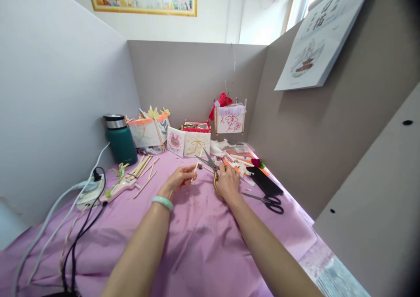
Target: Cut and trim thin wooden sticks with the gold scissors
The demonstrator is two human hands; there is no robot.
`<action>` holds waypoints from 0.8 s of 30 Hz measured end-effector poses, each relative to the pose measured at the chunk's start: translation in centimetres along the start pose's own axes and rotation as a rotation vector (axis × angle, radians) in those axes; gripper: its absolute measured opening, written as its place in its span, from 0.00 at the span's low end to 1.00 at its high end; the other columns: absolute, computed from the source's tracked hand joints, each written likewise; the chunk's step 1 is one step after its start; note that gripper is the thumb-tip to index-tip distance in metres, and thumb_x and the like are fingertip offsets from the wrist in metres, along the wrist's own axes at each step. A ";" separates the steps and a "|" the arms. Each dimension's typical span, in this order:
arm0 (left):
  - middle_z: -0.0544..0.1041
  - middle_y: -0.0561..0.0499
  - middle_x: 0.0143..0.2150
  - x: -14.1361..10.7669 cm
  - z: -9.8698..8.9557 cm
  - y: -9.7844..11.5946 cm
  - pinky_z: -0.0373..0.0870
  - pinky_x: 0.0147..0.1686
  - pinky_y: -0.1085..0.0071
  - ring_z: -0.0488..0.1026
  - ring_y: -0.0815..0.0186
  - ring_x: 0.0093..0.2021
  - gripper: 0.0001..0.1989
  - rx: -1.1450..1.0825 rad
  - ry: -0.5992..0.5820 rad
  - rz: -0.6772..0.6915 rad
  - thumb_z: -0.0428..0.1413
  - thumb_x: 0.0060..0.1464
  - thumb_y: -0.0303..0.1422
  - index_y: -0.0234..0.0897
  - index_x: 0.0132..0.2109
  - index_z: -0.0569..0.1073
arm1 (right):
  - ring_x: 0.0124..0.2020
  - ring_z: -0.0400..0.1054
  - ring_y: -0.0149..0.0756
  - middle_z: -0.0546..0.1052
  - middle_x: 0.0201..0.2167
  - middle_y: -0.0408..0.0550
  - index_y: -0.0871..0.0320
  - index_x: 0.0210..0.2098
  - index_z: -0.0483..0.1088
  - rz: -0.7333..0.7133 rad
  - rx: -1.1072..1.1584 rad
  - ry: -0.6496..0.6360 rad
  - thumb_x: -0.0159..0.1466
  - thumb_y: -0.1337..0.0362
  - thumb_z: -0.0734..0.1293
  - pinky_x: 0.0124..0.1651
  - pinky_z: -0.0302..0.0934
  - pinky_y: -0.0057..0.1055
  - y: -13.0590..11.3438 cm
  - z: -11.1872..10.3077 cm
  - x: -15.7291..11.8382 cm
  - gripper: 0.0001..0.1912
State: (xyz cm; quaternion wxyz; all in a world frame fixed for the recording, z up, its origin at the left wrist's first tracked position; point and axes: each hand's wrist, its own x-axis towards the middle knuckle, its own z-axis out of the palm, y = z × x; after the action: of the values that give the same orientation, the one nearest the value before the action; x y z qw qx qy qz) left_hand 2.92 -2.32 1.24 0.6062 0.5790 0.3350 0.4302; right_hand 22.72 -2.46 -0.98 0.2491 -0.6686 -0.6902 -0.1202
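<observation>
The right hand (pixel 229 181) gripped the gold-handled scissors (pixel 215 167), their blades parted. Just left of those scissors, the left hand (pixel 180 179) pinched a thin stick (pixel 197 164) (pale, held aslant near the blades). Right of them lay black-handled scissors (pixel 273 204).

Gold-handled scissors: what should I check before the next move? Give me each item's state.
1. Left hand gripping the thin stick: ok.
2. Right hand holding the gold-handled scissors: ok.
3. Scissor blades spread apart: ok.
4. Stick fully between the blades: cannot tell.
5. Black-handled scissors apart from both hands: ok.
6. Teal bottle upright: ok.
</observation>
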 end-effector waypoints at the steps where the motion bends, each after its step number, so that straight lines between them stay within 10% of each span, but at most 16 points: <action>1: 0.64 0.57 0.23 0.0 -0.1 0.0 0.40 0.14 0.79 0.48 0.80 0.15 0.24 -0.001 -0.002 0.007 0.60 0.44 0.31 0.34 0.52 0.71 | 0.49 0.61 0.50 0.69 0.46 0.61 0.60 0.60 0.58 0.002 -0.001 0.012 0.63 0.60 0.58 0.48 0.50 0.42 -0.1 0.0 0.0 0.26; 10: 0.65 0.57 0.24 -0.5 0.0 0.1 0.41 0.14 0.78 0.49 0.80 0.15 0.28 0.068 -0.093 -0.034 0.60 0.46 0.32 0.31 0.56 0.68 | 0.47 0.64 0.52 0.70 0.44 0.63 0.62 0.57 0.62 0.249 -0.020 -0.016 0.62 0.60 0.60 0.48 0.50 0.44 1.9 0.2 1.4 0.25; 19: 0.64 0.57 0.24 -0.2 -0.1 0.0 0.42 0.14 0.78 0.50 0.80 0.16 0.28 0.045 0.015 -0.008 0.60 0.44 0.31 0.34 0.55 0.69 | 0.49 0.61 0.48 0.70 0.45 0.58 0.57 0.61 0.58 0.023 0.068 0.048 0.63 0.61 0.59 0.50 0.49 0.40 0.2 -0.1 0.2 0.26; 24: 0.64 0.57 0.23 -0.5 0.0 0.3 0.40 0.15 0.77 0.48 0.79 0.15 0.31 0.089 -0.071 -0.068 0.60 0.44 0.31 0.32 0.58 0.67 | 0.47 0.64 0.48 0.70 0.44 0.59 0.58 0.58 0.63 0.177 0.114 0.040 0.62 0.60 0.59 0.50 0.51 0.42 1.5 0.2 0.9 0.24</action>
State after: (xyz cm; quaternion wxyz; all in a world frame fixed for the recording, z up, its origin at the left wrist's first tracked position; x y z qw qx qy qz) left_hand 2.71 -2.80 1.50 0.6054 0.6086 0.3518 0.3732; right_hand 24.12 -1.41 -0.95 0.3103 -0.7091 -0.6291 -0.0716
